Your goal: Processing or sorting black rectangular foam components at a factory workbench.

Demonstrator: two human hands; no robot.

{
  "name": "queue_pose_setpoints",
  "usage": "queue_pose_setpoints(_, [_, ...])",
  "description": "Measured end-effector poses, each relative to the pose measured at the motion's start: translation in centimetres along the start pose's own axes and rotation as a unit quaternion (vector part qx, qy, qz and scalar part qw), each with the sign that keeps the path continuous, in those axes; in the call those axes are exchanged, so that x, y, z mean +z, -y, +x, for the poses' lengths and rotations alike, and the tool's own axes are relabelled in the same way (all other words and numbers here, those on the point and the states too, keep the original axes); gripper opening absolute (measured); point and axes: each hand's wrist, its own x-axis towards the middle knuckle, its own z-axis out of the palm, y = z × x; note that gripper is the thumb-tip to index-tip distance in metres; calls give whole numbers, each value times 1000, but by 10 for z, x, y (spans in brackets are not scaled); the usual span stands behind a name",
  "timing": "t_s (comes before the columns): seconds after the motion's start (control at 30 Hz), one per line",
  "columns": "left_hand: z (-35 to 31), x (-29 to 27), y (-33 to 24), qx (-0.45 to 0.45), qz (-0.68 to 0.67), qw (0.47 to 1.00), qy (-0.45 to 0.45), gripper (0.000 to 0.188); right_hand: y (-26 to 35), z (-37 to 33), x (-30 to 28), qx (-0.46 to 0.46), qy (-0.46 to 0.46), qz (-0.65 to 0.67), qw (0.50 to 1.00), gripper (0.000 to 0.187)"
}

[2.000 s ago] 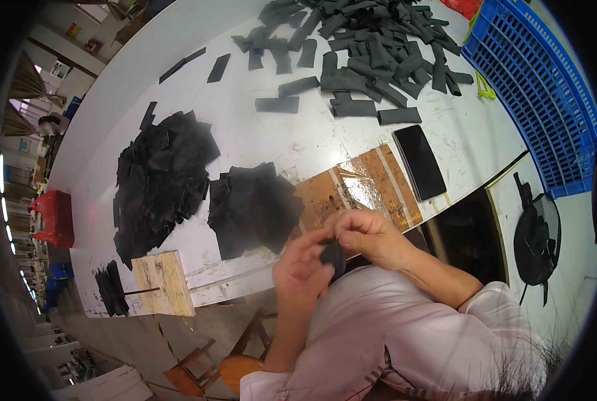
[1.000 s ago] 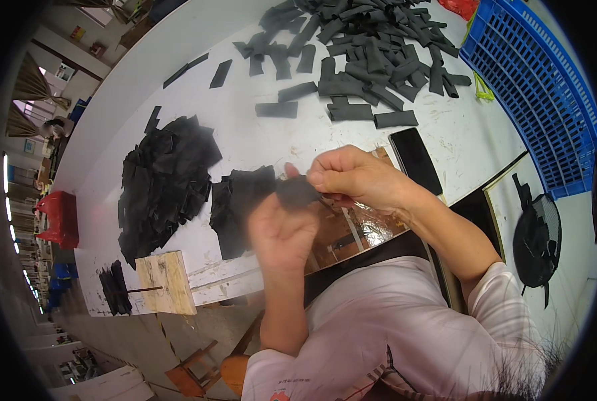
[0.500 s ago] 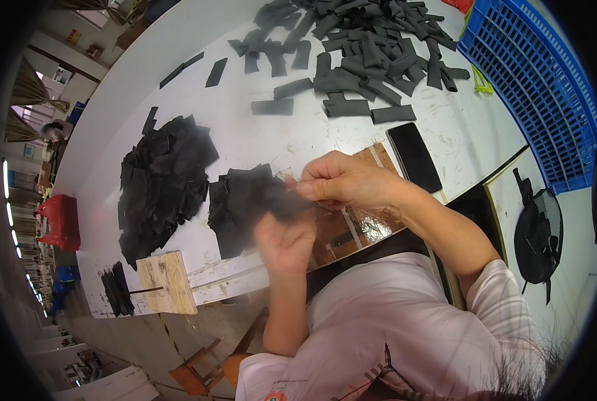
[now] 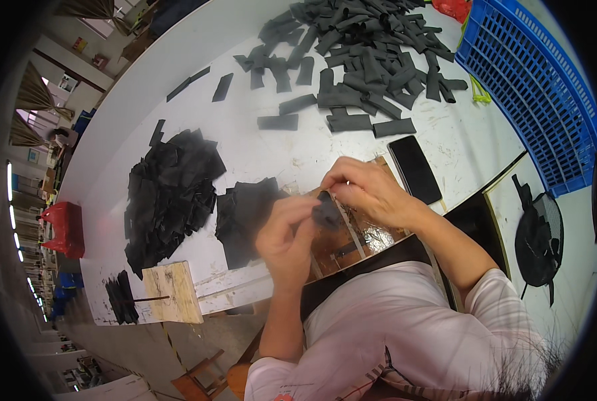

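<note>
A small piece of black fabric (image 4: 326, 212) is pinched between my two hands above a brown wooden board set into the table edge. My left hand (image 4: 285, 230) grips it from the left with bent fingers, a little blurred. On its far right edge the fingertips of my right hand (image 4: 369, 190) close together. Just left of my left hand lies a stack of flat black fabric pieces (image 4: 248, 210), partly covered by that hand. Farther left is a larger heap of loose black pieces (image 4: 171, 194).
Dark grey fabric tubes (image 4: 365, 83) lie piled at the far side. A phone (image 4: 414, 170) rests beyond my right hand. At right stand a blue crate (image 4: 532, 87) and a black mesh pouch (image 4: 539, 237). A wooden block (image 4: 173, 293) with a rod sits at the left front edge.
My hands have brought a black fabric piece rightward from the stack to over the wooden board. My left hand has risen and closed in beside the right. The view has shifted slightly.
</note>
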Motion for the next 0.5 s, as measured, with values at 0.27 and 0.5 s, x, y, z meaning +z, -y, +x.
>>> queue_pose_setpoints(0.27, [-22, 10, 25, -26, -71, 984, -159, 9, 18, -5, 3, -167, 91, -328, 925, 14])
queue_pose_setpoints(0.5, [-2, 18, 4, -82, -257, 960, -72, 16, 14, -9, 2, -108, 83, -297, 945, 11])
